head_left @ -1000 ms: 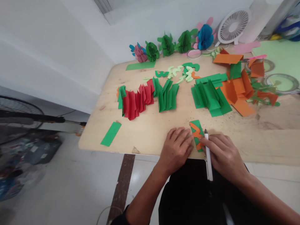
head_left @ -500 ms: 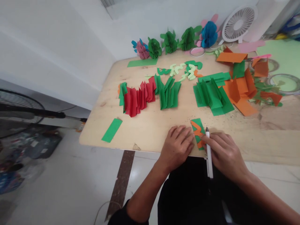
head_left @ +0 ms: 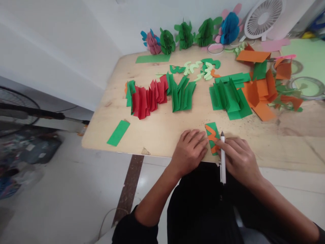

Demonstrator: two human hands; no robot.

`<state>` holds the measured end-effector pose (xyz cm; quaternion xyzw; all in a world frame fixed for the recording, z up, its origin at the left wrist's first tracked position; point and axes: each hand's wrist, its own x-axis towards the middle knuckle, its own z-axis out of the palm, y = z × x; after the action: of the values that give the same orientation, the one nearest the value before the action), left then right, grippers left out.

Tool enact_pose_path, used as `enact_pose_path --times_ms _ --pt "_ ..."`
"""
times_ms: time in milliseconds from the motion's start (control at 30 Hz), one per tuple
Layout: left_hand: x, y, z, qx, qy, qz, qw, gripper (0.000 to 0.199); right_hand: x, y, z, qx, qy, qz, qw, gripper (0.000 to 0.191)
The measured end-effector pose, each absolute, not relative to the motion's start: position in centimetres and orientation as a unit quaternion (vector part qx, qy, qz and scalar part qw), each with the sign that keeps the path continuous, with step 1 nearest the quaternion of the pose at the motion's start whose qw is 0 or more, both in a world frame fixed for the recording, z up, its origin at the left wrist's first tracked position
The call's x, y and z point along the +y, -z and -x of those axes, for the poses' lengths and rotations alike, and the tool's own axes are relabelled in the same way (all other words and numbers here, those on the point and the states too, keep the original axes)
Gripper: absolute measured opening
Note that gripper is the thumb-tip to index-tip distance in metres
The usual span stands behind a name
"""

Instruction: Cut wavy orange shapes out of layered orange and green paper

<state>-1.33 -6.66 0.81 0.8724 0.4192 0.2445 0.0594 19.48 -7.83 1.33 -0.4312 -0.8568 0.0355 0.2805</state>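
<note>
My left hand (head_left: 189,152) lies on the table's front edge, fingers outstretched, its fingertips beside a small green paper strip (head_left: 214,126). On that strip rests a wavy orange paper cutout (head_left: 210,131). From the other side, my right hand (head_left: 241,161) holds a white pen (head_left: 223,166) with a dark tip pointing away from me. My right fingertips also reach the cutout's lower right part, hiding some of it. Whether they press on it I cannot tell.
Folded red papers (head_left: 141,102), folded green papers (head_left: 225,96) and orange papers (head_left: 259,88) lie farther back. A loose green strip (head_left: 118,133) is at the left. Finished paper figures (head_left: 186,35) and a white fan (head_left: 264,19) stand along the wall. Tape rolls (head_left: 307,87) lie right.
The view has tilted slightly, so the table sits a little higher in the picture. Both hands, the pen and the strip keep nearly the same positions relative to each other.
</note>
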Motion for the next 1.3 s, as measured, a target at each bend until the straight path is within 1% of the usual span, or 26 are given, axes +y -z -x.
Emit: enact_pose_path --times_ms 300,500,767,1067,1300 --pt "-6.7 -0.8 1.4 0.423 -0.241 -0.871 0.073 0.027 -7.7 -1.3 -19.6 -0.854 -0.044 0.433 0.285 0.034" --pt "-6.9 -0.8 0.9 0.427 -0.275 -0.859 0.059 0.019 -7.8 -1.3 -19.6 -0.858 -0.031 0.43 0.279 0.033" --pt "-6.7 -0.6 0.4 0.421 -0.293 -0.857 0.048 0.023 -7.7 -1.6 -19.5 -0.86 -0.026 0.424 0.281 0.034" --pt "-6.7 -0.5 0.4 0.409 -0.312 -0.857 0.04 0.022 -7.7 -1.4 -19.5 -0.859 -0.028 0.426 0.283 0.037" --pt "-6.6 -0.3 0.3 0.405 -0.323 -0.855 0.027 0.02 -7.7 -1.4 -19.4 -0.856 -0.028 0.425 0.293 0.031"
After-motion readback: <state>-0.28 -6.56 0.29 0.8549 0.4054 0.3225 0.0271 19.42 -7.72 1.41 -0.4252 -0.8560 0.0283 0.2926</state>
